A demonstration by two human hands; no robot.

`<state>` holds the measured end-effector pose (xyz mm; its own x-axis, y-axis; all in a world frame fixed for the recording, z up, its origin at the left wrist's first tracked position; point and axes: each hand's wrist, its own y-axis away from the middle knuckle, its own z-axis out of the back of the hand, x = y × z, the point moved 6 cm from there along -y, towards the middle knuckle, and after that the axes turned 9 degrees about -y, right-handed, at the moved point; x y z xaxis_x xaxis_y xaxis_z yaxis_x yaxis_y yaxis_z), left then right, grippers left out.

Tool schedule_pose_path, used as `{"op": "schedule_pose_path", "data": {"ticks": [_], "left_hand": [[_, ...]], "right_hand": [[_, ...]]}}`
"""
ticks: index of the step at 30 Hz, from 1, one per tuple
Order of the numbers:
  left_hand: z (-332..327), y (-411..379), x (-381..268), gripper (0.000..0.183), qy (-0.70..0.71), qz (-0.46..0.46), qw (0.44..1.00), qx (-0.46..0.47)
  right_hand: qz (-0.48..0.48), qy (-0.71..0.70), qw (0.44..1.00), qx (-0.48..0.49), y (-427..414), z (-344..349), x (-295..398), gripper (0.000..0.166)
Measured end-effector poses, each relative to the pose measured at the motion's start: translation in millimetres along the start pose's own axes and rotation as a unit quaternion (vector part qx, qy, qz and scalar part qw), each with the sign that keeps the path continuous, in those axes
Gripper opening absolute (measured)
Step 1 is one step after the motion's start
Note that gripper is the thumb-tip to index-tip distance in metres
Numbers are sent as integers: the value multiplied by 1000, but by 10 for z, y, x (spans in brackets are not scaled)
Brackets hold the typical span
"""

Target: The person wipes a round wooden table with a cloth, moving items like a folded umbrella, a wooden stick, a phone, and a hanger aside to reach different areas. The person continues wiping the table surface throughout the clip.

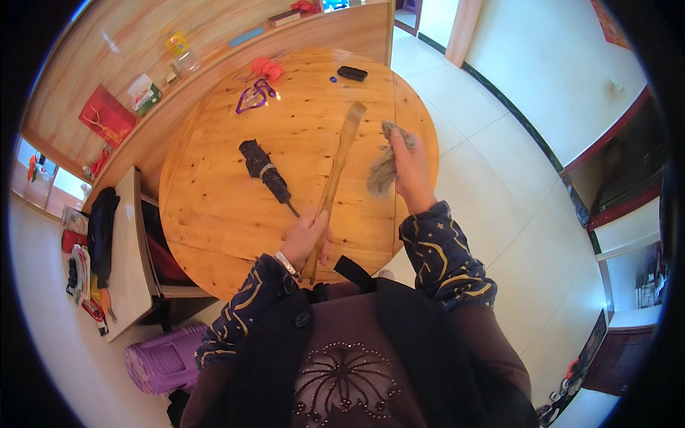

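Observation:
My left hand (306, 238) grips a long wooden back scratcher (340, 152) near its lower end. Its flared, curved tip points away from me over the round wooden table (225, 224). In my right hand (412, 170) is a crumpled grey cloth (383, 167), held to the right of the back scratcher and apart from it. A folded black umbrella (263, 170) with a light band around it lies on the table, left of the back scratcher. The near end of its thin strap or handle runs behind my left hand.
Farther back on the table are a purple ribbon loop (258, 97), a coral-coloured bundle (266, 69), a black case (352, 73) and a small blue object (333, 79). A wall shelf (214, 67) borders the far left side. A purple plastic stool (163, 359) stands lower left.

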<state>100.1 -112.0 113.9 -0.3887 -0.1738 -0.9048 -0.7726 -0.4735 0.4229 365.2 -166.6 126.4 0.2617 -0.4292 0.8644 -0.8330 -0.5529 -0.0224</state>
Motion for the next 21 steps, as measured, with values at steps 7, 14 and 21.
{"op": "schedule_pose_path", "data": {"ticks": [7,14,21], "left_hand": [[-315,213,-227,28,-6,-24,996,90],[-340,288,-199,33,0,-20,995,96],[-186,131,-70,42,52,-68,996,28]], "right_hand": [[358,359,862,-25,-34,-390,410,21],[385,409,827,-4,143,-441,222,14],[351,370,851,125,749,-668,-70,18]]}}
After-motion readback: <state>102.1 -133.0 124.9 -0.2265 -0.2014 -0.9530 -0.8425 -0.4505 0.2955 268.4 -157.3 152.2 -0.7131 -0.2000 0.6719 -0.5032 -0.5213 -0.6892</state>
